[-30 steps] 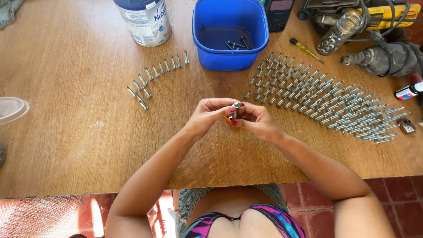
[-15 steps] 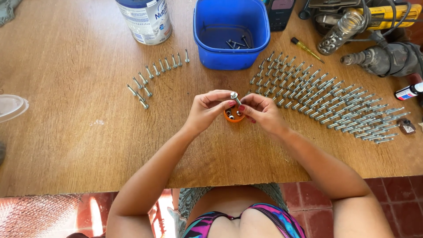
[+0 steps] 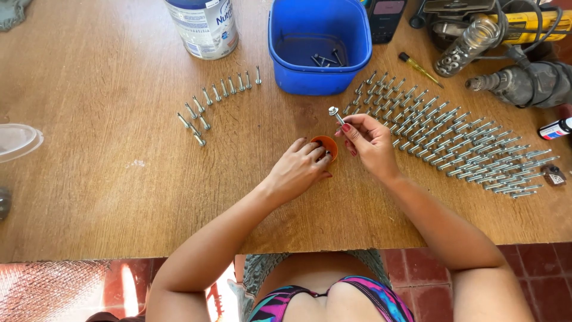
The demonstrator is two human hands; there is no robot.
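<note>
Fingers of the right hand (image 3: 370,142) pinch a bolt (image 3: 336,114) pointing to eleven o'clock, while the left hand (image 3: 298,170), curled, dips fingertips into the small orange cup (image 3: 327,145).

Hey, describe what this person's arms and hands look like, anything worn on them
Both arms are bare, with no sleeves, gloves, watch or bracelets. The left hand and right hand have fingernails painted dark red. No rings can be made out.

I see all this through one camera on my head, tilted steeply down at the table (image 3: 119,197) from close above. It faces away from me toward the tub (image 3: 319,48) at the far edge; my lap fills the bottom.
</note>
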